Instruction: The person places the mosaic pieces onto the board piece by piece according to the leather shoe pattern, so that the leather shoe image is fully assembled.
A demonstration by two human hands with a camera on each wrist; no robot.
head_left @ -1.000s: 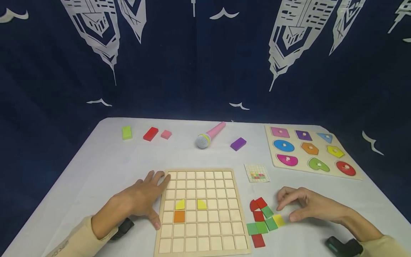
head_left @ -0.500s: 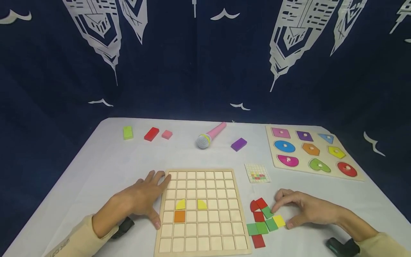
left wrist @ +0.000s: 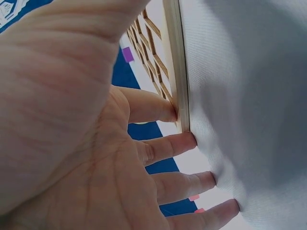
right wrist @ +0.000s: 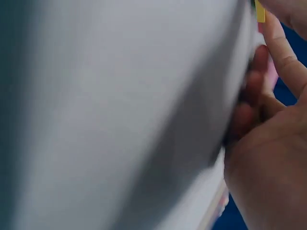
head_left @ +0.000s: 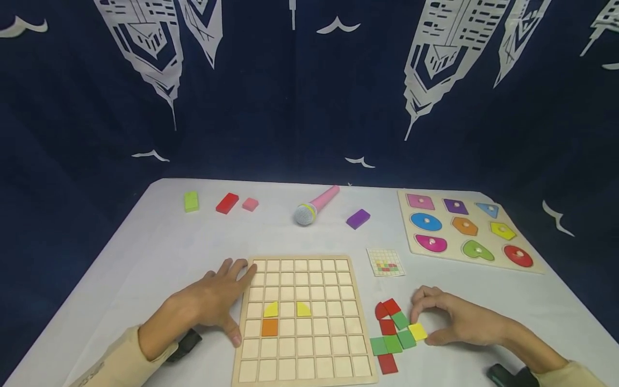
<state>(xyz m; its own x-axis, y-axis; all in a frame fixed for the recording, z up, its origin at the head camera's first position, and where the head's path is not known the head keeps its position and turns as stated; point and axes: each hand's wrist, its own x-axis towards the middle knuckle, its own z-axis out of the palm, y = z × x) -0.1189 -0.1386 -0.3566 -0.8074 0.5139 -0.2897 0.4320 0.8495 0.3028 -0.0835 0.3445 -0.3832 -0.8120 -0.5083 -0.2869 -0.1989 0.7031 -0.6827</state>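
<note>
**Right hand (head_left: 464,321) pinches the yellow square (head_left: 418,332); left hand (head_left: 210,301) lies spread at the grid board (head_left: 306,346)**

We see the right thumb and index finger grasping the yellow square by opposite edges; whether it is off the desk (head_left: 314,236) we cannot tell. The left fingers grasp nothing: they are spread, the index fingertip touching the board's rim near its far corner, the thumb lower along the same edge and the other fingertips on the white cloth (head_left: 130,263).

Just left of the right fingers we find four green squares (head_left: 392,344), three red squares (head_left: 387,364) and a rounded red piece (head_left: 381,310). Farther left, between the two hands, the board holds two yellow rounded pieces (head_left: 303,309) and an orange square (head_left: 270,328) directly on the near side of the left one.

Beyond the right fingers, slightly left, lies a pattern card (head_left: 385,262); farther off and to their right, a knob puzzle (head_left: 447,223). Well beyond both hands we make out a purple block (head_left: 358,219), a pink microphone (head_left: 323,200), a pink block (head_left: 250,204), a red block (head_left: 227,203) and a lime block (head_left: 191,201), and behind them a dark blue curtain (head_left: 290,107).
</note>
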